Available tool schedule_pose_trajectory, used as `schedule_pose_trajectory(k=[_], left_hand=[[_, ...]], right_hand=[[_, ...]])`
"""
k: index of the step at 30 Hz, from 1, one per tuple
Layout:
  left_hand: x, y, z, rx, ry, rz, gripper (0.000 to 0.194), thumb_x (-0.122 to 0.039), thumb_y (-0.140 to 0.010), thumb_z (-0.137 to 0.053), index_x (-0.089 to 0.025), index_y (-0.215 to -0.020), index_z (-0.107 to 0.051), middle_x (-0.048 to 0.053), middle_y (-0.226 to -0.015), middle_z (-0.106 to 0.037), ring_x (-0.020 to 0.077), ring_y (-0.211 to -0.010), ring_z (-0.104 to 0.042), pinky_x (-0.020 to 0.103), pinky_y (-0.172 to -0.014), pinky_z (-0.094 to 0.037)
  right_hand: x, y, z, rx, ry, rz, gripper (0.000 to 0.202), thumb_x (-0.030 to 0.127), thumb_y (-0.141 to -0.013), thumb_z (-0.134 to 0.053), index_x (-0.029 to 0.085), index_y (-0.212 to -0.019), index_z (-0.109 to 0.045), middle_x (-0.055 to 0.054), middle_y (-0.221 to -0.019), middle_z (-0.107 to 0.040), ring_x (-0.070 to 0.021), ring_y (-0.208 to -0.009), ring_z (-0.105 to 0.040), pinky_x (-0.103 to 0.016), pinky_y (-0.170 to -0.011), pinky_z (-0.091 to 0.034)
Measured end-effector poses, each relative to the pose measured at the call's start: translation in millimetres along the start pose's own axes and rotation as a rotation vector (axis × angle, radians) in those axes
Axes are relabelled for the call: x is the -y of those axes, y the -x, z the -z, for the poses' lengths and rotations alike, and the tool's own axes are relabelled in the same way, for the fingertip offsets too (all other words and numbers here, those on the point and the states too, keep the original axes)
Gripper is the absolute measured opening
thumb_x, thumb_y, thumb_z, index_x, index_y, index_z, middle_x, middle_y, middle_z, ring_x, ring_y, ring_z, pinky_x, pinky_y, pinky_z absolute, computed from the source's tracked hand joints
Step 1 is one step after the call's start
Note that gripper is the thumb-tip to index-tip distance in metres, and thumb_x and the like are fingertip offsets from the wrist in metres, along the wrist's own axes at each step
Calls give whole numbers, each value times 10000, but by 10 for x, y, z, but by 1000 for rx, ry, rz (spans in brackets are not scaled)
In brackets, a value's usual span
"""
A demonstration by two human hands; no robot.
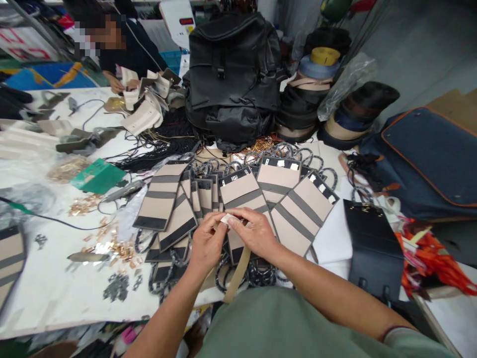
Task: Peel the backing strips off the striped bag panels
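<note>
My left hand [207, 241] and my right hand [255, 229] meet in front of me, fingertips pinched together on a small white piece [226, 219]. It looks like a bit of tape or paper, though most of it is hidden. A tan strap [238, 273] hangs below my right hand toward my lap; whether that hand grips it I cannot tell. Under and around both hands lie several beige panels with grey and black bands [238, 189], some with white patches along their dark ends. Black-and-white patterned cord loops [261, 273] stick out among the panels.
Behind the panels stands a black backpack [233, 74], with strap rolls [313, 94] beside it. Small metal pieces [119, 251] and a green box [97, 176] lie leftward. A black bag [372, 248] and navy bag [428, 154] are rightward. A co-worker [130, 54] handles cream pieces.
</note>
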State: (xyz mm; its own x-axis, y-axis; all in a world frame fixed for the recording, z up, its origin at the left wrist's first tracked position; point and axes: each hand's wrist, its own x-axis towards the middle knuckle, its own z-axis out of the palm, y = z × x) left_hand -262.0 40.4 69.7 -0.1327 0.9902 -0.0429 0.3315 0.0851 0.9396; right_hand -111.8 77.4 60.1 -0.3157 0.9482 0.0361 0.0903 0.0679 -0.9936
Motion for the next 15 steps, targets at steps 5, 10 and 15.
schedule_pose_trajectory(k=[5, 10, 15], left_hand=[[60, 15, -51, 143, 3, -40, 288, -315, -818, -655, -214, -1085, -691, 84, -1213, -644, 240, -1121, -597, 342, -952, -474], [-37, -84, -96, 98, -51, 1, 222, -381, -864, -601, -185, -926, -683, 29, -850, -693, 173, -773, -616, 276, -746, -478], [-198, -175, -5, 128, -417, -194, 230, -345, -879, -564, -197, -709, -610, 21, -740, -622, 161, -705, -565, 269, -716, -437]], right_hand=[[88, -152, 283, 67, 225, 164, 121, 230, -844, -644, 238, -904, -750, -30, -894, -633, -162, -877, -592, -296, -803, -458], [141, -255, 442, 207, 15, 29, 128, 311, -827, -688, 192, -868, -712, -14, -856, -648, -138, -780, -600, -272, -725, -460], [76, -185, 400, 127, -197, -117, 219, 375, -799, -710, 178, -887, -671, -8, -839, -667, -127, -745, -592, -259, -703, -477]])
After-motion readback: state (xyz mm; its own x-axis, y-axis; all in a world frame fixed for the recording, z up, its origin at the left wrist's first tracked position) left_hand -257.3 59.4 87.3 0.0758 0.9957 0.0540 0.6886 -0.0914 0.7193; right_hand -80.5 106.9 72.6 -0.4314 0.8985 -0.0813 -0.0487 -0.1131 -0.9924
